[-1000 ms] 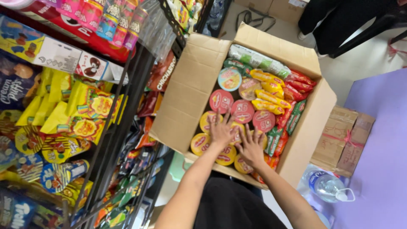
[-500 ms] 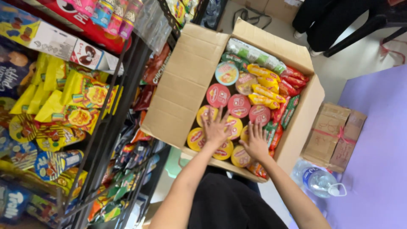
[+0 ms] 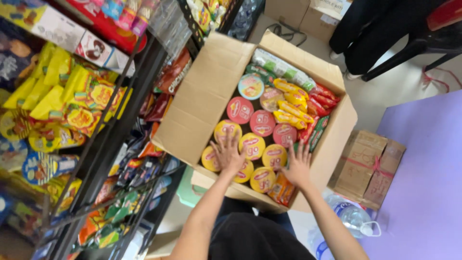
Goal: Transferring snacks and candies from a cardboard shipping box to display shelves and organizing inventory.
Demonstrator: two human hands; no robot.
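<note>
An open cardboard box [image 3: 204, 103] stands before me, full of round yellow-lidded cups [image 3: 251, 146], red-lidded cups [image 3: 263, 123] and yellow and red snack packets [image 3: 293, 111]. My left hand [image 3: 227, 155] lies flat with fingers spread on the yellow cups at the box's near left. My right hand [image 3: 299, 166] rests with fingers apart on the near right of the box, beside an orange packet [image 3: 280, 188]. Neither hand grips anything.
A black wire shelf rack [image 3: 103, 144] packed with snack bags fills the left. A small taped carton [image 3: 368, 166] and large water bottles [image 3: 353, 219] sit to the right by a purple surface [image 3: 423, 183]. A person in dark clothes [image 3: 370, 33] stands behind the box.
My hands have spread apart over the cups: the right hand slid to the near right corner. The view has shifted slightly closer to the box.
</note>
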